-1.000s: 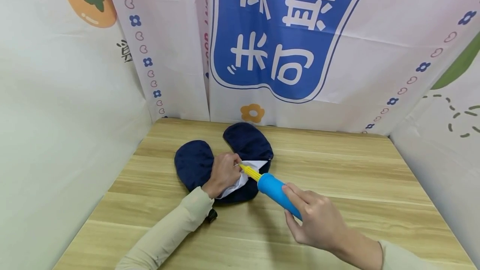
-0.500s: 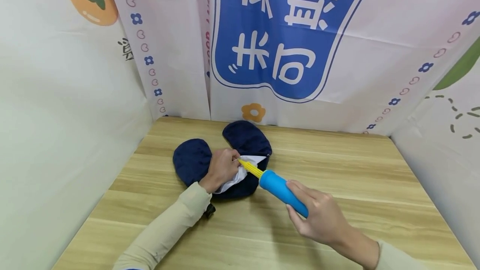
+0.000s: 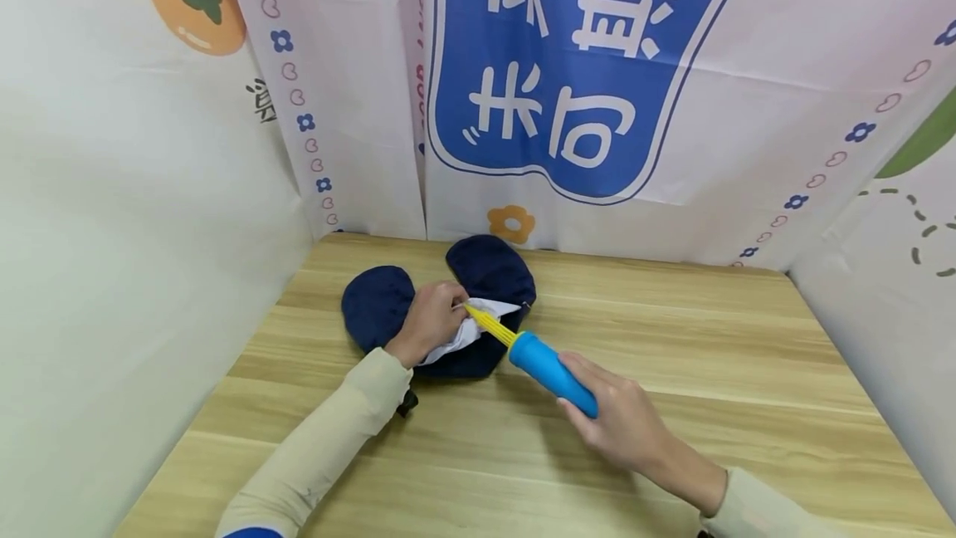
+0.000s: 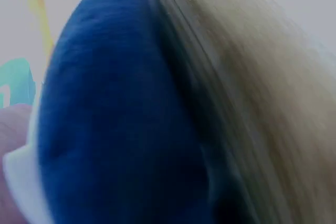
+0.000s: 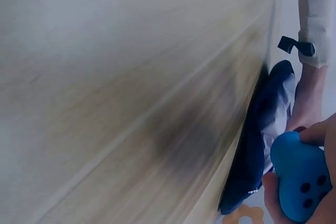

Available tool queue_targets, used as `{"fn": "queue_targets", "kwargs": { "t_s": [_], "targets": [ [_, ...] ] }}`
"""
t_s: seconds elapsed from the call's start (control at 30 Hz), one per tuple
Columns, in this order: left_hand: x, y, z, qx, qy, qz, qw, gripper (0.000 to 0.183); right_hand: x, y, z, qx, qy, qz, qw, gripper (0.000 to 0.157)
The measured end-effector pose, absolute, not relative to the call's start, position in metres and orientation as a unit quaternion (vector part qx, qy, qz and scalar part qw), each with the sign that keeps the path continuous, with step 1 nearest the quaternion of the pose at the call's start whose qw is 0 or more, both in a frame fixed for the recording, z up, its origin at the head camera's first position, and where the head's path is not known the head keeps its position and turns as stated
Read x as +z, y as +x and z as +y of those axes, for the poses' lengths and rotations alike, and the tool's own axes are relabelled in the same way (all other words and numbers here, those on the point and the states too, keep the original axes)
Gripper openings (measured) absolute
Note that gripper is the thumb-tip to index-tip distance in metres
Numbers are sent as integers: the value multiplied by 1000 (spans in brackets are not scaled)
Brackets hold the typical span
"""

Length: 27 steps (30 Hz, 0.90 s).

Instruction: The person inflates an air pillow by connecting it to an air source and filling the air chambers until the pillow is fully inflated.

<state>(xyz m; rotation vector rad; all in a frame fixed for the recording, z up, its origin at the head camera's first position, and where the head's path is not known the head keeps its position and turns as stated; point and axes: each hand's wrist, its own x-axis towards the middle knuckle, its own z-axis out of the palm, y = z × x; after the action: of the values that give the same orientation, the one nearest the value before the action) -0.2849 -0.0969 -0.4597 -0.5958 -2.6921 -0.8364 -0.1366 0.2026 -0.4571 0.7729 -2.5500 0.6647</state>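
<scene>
A navy, U-shaped neck pillow (image 3: 489, 268) lies on the table, its cover unzipped. White inner lining (image 3: 457, 343) shows through the opening. My left hand (image 3: 431, 320) pinches part of the white lining at the tip of a yellow nozzle (image 3: 489, 325); whether the tip sits inside a valve is hidden by the fingers. That nozzle belongs to a blue hand pump (image 3: 545, 365), which my right hand (image 3: 626, 426) grips round its barrel. In the right wrist view the pump's end (image 5: 299, 177) shows dark holes. Navy cloth (image 4: 115, 103) fills much of the left wrist view.
The wooden table (image 3: 709, 372) ends at a printed white backdrop (image 3: 358, 106) close behind the pillow, with side curtains left and right. A small black clip-like piece (image 3: 407, 403) is by the left sleeve.
Both hands, the pump and the pillow have shifted slightly left and away from me. The nozzle tip has stayed at the left fingers. The head view has turned a little.
</scene>
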Motion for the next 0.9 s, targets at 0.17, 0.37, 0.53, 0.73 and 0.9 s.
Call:
{"fn": "queue_targets", "kwargs": {
  "t_s": [0.17, 0.37, 0.53, 0.73, 0.9],
  "targets": [
    [-455, -273, -102, -270, -218, -931, 112, 15, -456, -138, 204, 269, 263, -911, 166, 64],
    [-443, -246, -99, -290, -239, -916, 144, 22, -453, -136, 206, 296, 254, -908, 155, 61],
    [-442, -223, -94, -391, -209, -895, 42, 18, -446, -133, 206, 315, 240, -907, 141, 58],
    [-453, -208, -88, -509, -127, -843, -118, 36, -439, -127, 204, 332, 216, -911, 118, 56],
    [-465, -207, -78, -661, -63, -718, -208, 42, -436, -123, 201, 350, 185, -914, 89, 55]
  ]
}}
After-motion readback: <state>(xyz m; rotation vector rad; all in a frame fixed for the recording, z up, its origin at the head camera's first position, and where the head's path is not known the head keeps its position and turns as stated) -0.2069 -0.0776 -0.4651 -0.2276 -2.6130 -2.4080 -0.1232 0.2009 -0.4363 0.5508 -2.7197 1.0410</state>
